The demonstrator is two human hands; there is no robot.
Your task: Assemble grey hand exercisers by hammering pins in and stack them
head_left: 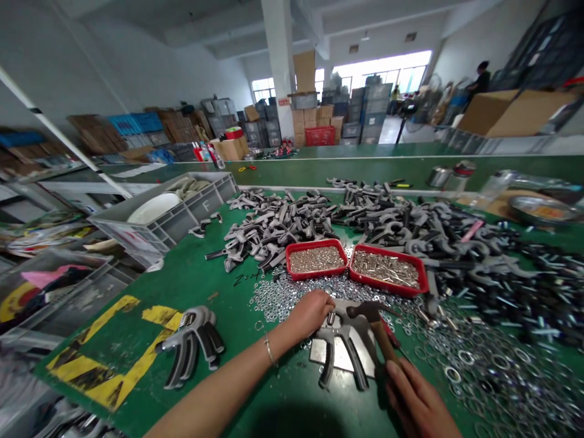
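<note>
My left hand (310, 313) grips the top of a grey and black plastic hand exerciser (344, 347), which lies on a flat steel plate (335, 359). My right hand (417, 404) closes around the wooden handle of a hammer (382, 337), whose dark head (365, 311) sits just above the exerciser's metal end. A second exerciser (191, 344) lies to the left on the green workbench (219, 292), apart from both hands. Steel washers (474, 365) are scattered right of my right hand.
Two red trays hold small metal pins (314, 258) and longer ones (387, 271). Heaps of grey and black plastic parts (278, 228) lie behind them. A grey crate (159, 213) stands at the bench's left edge, with yellow tape (109, 359) at the near left corner.
</note>
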